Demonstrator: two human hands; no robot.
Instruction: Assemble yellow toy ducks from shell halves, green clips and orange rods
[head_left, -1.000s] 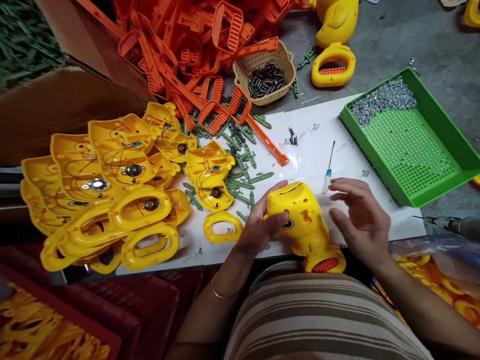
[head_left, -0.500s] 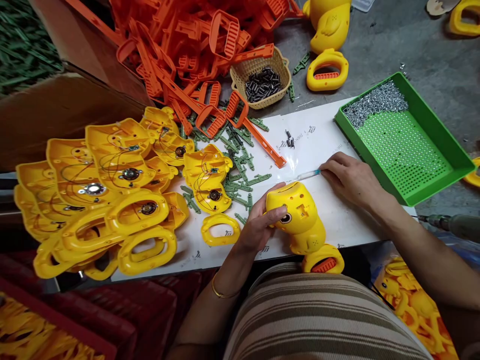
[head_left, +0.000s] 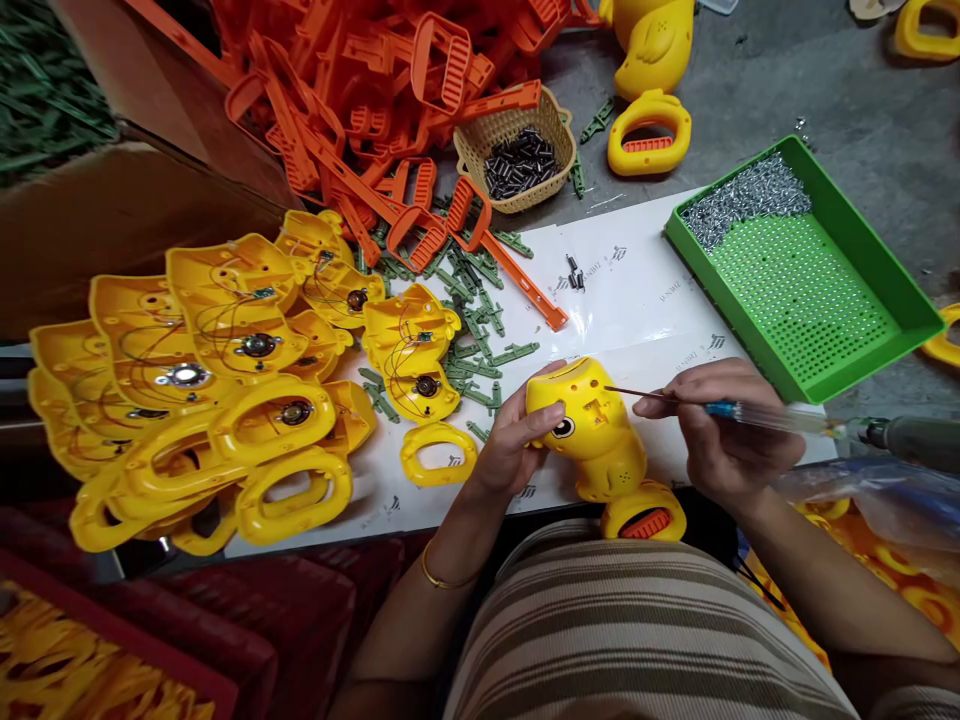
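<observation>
My left hand [head_left: 517, 440] grips the head of a yellow plastic duck toy [head_left: 600, 440] with an orange grip in its handle, held at the near edge of the white sheet [head_left: 645, 290]. My right hand [head_left: 724, 430] is closed on a thin screwdriver [head_left: 720, 408] with a clear and blue handle. Its metal tip points left and reaches the top of the duck's head.
Stacked yellow duck half-shells [head_left: 217, 370] with speakers lie left. Orange handle parts [head_left: 390, 110] are heaped behind, green clips [head_left: 480, 320] are scattered mid-table. A wicker basket [head_left: 517, 150] holds dark springs. A green tray [head_left: 802, 270] with screws sits right. An electric driver [head_left: 907, 437] lies far right.
My right hand picked the screwdriver up off the white sheet and brought it down to the duck's head. My left hand kept hold of the duck.
</observation>
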